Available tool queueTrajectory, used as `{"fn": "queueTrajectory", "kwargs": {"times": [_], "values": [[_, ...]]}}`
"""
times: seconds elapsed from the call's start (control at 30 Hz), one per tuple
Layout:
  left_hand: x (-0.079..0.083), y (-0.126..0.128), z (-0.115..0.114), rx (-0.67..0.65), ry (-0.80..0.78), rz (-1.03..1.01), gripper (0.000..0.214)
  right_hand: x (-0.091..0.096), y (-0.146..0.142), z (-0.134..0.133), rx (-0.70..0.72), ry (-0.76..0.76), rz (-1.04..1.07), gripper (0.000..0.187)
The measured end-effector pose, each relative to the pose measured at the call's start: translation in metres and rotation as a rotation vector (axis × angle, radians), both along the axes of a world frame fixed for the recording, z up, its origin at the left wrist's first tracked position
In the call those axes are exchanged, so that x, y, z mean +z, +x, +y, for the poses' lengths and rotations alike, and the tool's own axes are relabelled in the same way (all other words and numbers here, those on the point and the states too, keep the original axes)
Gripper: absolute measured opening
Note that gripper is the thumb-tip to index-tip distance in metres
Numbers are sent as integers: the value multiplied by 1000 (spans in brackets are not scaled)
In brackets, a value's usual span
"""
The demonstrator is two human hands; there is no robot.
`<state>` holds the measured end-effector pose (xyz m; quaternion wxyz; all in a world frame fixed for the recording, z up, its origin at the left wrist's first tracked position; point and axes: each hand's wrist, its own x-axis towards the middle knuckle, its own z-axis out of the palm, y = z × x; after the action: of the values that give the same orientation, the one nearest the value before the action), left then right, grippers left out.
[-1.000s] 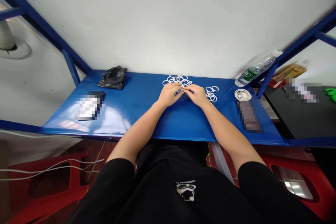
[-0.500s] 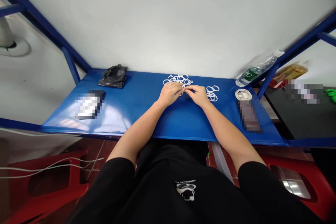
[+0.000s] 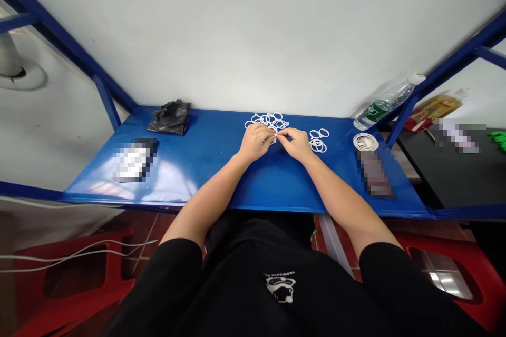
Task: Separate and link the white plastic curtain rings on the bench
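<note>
Not much has shifted in the last second, honestly: the left hand (image 3: 256, 142) and right hand (image 3: 296, 145) sit about where they were, forearms resting on the blue table (image 3: 197, 168), and the fingers have only made small adjustments. The two hands are drawn in close together, with the right hand's fingertips (image 3: 282, 136) meeting the left hand's fingers right at the near edge of a big loose pile of white rings (image 3: 268, 120). The grip looks narrow and pinched, maybe on a ring or two, but the fingers cover that spot, so I can't tell for sure what's between them. A smaller bunch of white rings (image 3: 318, 140) lies just beside the right hand, well apart from the big pile's far side. Further right there's a flat white coil (image 3: 366, 141), a pixelated-out item (image 3: 375, 174) just in front of it, and a plastic water bottle with a green label (image 3: 379, 113) lying at the table's back corner. Over on the left are a crumpled black plastic bag (image 3: 169, 117) and another pixelated-out item (image 3: 134, 160), neither anywhere near the hands.
</note>
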<state>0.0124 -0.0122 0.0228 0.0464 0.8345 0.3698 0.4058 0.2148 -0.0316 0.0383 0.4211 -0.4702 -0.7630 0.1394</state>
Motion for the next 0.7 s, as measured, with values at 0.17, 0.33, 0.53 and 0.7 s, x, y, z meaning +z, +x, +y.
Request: {"fn": "queueTrajectory", "kwargs": {"times": [0.17,0.33,0.53,0.7], "values": [[-4,3,0,25,40,-65,29,2,-2,1,84,58,35,22],[-1,-6,5,28,61,-32,30,8,8,3,-4,118,-36,18],[-2,-49,27,200,-138,-27,33,12,55,23,-411,58,-150,23],[-13,-73,38,114,-340,180,77,-2,97,43,-612,-157,-295,26]]}}
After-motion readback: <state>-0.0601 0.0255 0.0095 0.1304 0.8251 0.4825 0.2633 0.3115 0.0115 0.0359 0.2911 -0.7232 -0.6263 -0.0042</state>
